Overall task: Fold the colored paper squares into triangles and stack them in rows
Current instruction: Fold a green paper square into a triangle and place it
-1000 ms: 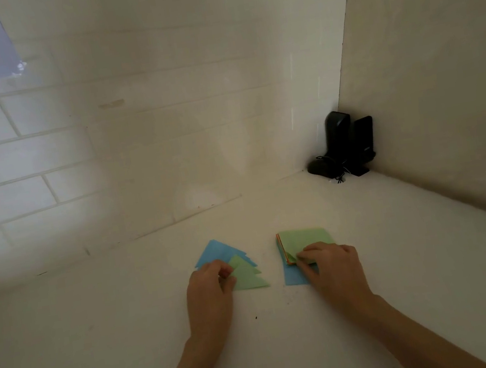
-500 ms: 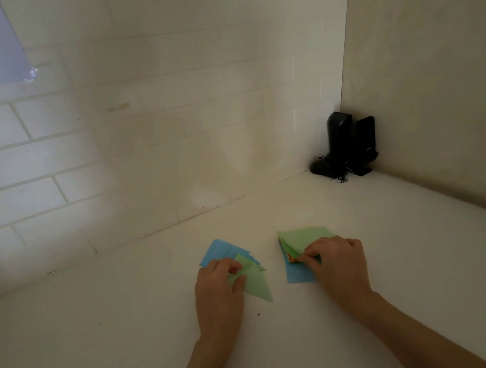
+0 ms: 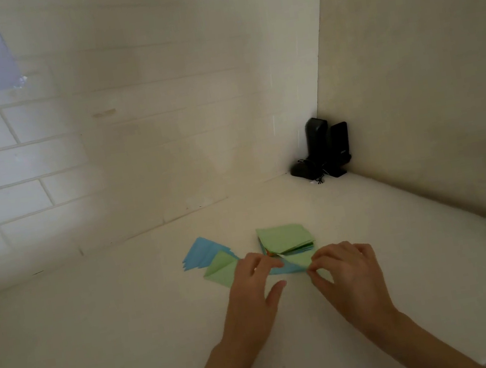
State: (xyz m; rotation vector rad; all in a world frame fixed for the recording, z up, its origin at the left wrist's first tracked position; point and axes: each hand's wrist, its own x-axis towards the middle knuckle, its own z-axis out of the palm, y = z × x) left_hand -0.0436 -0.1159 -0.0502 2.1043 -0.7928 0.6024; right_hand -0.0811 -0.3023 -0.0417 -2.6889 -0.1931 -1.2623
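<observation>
Spreading pale across the lower view: desk point(image 3: 99, 327); standing in its far right corner, well apart from the work: black gadget point(image 3: 323, 147); sitting just beyond the hands: stack of paper squares point(image 3: 285, 237), green on top; lying fanned to its left: blue triangles point(image 3: 203, 252); overlapping their near edge: green triangle point(image 3: 222, 271); peeking out between the hands: blue sheet point(image 3: 284, 269), its long axis seeming to run left to right.

Resting on the papers with straight, spread fingers, thumb apart, gripping nothing: left hand point(image 3: 253, 290); pinching the corner of a green sheet point(image 3: 300, 260) between curled fingertips and thumb: right hand point(image 3: 343, 273).

Lying directly ahead of both hands and touching them: next sheet; reaching it more closely: right hand, likely drawing the corner across toward the left for the diagonal fold.
</observation>
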